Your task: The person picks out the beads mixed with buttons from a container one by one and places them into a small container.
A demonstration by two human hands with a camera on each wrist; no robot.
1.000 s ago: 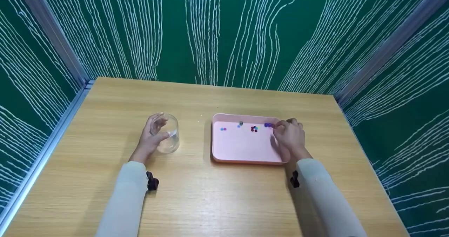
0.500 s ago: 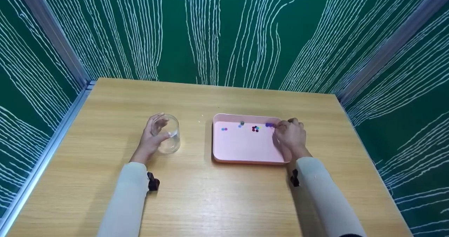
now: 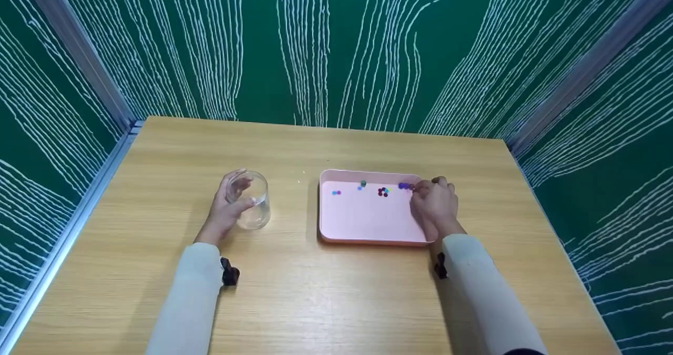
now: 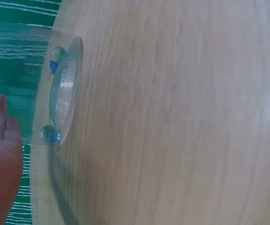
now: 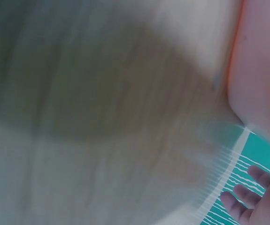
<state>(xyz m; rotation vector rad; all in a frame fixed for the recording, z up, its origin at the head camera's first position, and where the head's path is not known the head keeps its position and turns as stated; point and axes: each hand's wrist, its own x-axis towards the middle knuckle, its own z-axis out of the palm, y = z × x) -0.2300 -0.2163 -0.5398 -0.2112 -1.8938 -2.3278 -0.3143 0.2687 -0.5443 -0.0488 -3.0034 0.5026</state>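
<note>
Left fingers [image 4: 0, 110] grip a clear jar [image 3: 256, 215], right fingers [image 3: 425, 186] bend by purple beads [image 3: 404, 186] in a pink tray [image 3: 363, 221], any pinch unclear

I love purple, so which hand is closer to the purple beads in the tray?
Right. The right hand is just beside the purple beads, while the left hand is farther off, left of the pink tray, gripping the clear cup.

Head view: bare R. hand [image 3: 435, 201] is hiding part of pink rectangular tray [image 3: 363, 221], concealing whether fingertips are gripping anything. L.-wrist view: L. edge is cropping clear cylindrical container [image 4: 29, 86]. R.-wrist view: pale wood-grain tabletop [image 5: 102, 178] is showing blurred.
</note>
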